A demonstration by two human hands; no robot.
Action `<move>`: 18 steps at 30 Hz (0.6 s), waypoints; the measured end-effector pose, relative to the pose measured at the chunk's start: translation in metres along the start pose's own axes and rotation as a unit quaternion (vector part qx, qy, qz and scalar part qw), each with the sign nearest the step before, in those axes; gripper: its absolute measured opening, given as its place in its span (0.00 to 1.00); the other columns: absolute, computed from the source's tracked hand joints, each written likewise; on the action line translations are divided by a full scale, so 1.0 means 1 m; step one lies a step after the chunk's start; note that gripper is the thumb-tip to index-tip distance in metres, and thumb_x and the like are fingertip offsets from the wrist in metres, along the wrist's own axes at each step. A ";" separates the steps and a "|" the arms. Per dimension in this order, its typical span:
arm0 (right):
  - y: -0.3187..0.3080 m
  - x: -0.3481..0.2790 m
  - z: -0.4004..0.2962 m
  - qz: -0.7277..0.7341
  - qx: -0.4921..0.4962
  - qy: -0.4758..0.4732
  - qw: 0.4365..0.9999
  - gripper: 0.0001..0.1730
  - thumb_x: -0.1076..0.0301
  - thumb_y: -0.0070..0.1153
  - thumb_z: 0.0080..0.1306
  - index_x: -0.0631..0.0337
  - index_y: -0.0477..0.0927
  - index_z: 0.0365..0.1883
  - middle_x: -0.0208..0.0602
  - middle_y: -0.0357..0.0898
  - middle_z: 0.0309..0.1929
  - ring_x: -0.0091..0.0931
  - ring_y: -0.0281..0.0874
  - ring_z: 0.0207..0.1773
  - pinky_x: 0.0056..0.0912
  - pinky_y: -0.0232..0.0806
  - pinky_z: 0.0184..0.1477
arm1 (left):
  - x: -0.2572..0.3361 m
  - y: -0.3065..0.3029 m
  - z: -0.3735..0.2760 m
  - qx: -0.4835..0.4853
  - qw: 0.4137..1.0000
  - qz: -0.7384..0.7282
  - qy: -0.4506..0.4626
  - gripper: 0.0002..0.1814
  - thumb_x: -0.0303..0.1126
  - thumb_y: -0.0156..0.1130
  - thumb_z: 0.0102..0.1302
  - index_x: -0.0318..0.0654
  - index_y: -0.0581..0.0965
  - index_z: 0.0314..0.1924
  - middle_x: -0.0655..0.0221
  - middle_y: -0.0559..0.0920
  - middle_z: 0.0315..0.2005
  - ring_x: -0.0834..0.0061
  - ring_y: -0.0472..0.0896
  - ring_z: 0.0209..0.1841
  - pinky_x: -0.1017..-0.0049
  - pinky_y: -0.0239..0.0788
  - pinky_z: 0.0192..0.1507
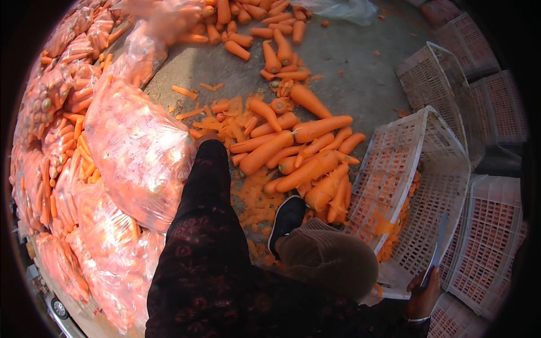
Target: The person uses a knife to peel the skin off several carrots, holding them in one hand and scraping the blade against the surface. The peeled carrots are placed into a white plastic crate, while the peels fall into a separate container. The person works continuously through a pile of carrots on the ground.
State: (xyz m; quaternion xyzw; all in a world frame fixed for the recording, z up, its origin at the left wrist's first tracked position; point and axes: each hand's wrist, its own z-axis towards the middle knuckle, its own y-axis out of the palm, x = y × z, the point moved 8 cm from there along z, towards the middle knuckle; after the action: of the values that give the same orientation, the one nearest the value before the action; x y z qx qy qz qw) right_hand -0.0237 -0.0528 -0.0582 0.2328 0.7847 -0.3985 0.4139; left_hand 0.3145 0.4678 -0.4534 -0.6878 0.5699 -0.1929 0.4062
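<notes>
My right hand grips a knife by its handle, with the blade pointing up beside a white plastic crate. Orange carrot pieces lie inside that crate. At the end of its dark sleeve, my left hand reaches to the edge of a heap of carrots, against a large clear plastic bag of carrots. Most of its fingers are hidden, so its grip cannot be made out. Carrot shavings and cut scraps cover the ground between the heap and my shoe.
Many more bagged carrots pile up along the left. Loose carrots lie farther ahead on the concrete ground, near a plastic sheet. More crates line the right side. A car shows at lower left.
</notes>
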 end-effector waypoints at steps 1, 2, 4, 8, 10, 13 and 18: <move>0.005 -0.003 0.002 0.001 0.009 0.003 1.000 0.18 0.53 0.38 0.68 0.58 0.66 0.27 0.29 0.61 0.13 0.21 0.61 0.14 0.22 0.56 0.16 | -0.008 0.008 0.019 -0.028 0.995 -0.084 -0.044 0.21 0.43 0.48 0.61 0.51 0.71 0.55 0.66 0.77 0.48 0.66 0.75 0.50 0.66 0.68 0.45; 0.012 -0.006 0.005 0.000 -0.008 -0.001 1.000 0.18 0.53 0.38 0.68 0.58 0.66 0.27 0.29 0.61 0.13 0.21 0.61 0.14 0.22 0.57 0.16 | -0.021 0.021 0.051 0.011 0.976 -0.209 -0.050 0.20 0.42 0.50 0.60 0.49 0.71 0.53 0.64 0.75 0.49 0.64 0.75 0.50 0.68 0.67 0.45; 0.023 -0.010 0.011 -0.004 -0.039 -0.008 0.999 0.18 0.53 0.38 0.68 0.58 0.66 0.28 0.29 0.61 0.13 0.21 0.62 0.14 0.22 0.57 0.16 | -0.052 0.043 0.089 0.095 0.908 -0.399 -0.085 0.18 0.38 0.53 0.57 0.43 0.72 0.48 0.58 0.73 0.49 0.61 0.75 0.48 0.69 0.67 0.43; 0.021 -0.008 0.013 -0.005 -0.007 0.006 1.000 0.18 0.53 0.37 0.68 0.58 0.66 0.29 0.29 0.61 0.13 0.21 0.62 0.15 0.22 0.57 0.17 | -0.043 -0.004 0.004 0.274 0.796 -0.506 -0.186 0.14 0.30 0.59 0.50 0.32 0.68 0.36 0.53 0.76 0.36 0.59 0.76 0.38 0.70 0.68 0.38; 0.018 -0.008 0.019 0.001 -0.012 0.004 1.000 0.18 0.54 0.37 0.69 0.58 0.66 0.28 0.29 0.61 0.13 0.21 0.62 0.15 0.23 0.58 0.18 | -0.051 -0.004 -0.005 0.370 0.726 -0.545 -0.198 0.14 0.27 0.60 0.48 0.30 0.65 0.31 0.56 0.75 0.29 0.58 0.76 0.33 0.70 0.68 0.36; 0.013 -0.005 0.023 0.023 -0.002 0.010 1.000 0.17 0.54 0.36 0.69 0.58 0.66 0.28 0.29 0.61 0.13 0.21 0.62 0.16 0.23 0.58 0.18 | -0.051 0.035 0.011 0.269 0.637 -0.665 -0.282 0.11 0.25 0.57 0.50 0.32 0.65 0.32 0.61 0.73 0.23 0.65 0.74 0.28 0.69 0.68 0.32; 0.006 0.000 0.026 0.046 -0.023 0.012 0.999 0.17 0.55 0.36 0.69 0.58 0.66 0.28 0.29 0.61 0.14 0.21 0.62 0.16 0.22 0.57 0.18 | 0.038 0.033 -0.049 -0.035 0.323 -0.945 -0.046 0.04 0.25 0.53 0.56 0.40 0.67 0.28 0.71 0.69 0.17 0.80 0.68 0.21 0.76 0.62 0.25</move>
State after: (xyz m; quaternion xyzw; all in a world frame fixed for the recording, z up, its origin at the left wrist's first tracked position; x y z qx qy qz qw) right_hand -0.0074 -0.0703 -0.0693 0.2639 0.7871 -0.3576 0.4278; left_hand 0.2688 0.4144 -0.4572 -0.7838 -0.4773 -0.3942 -0.0491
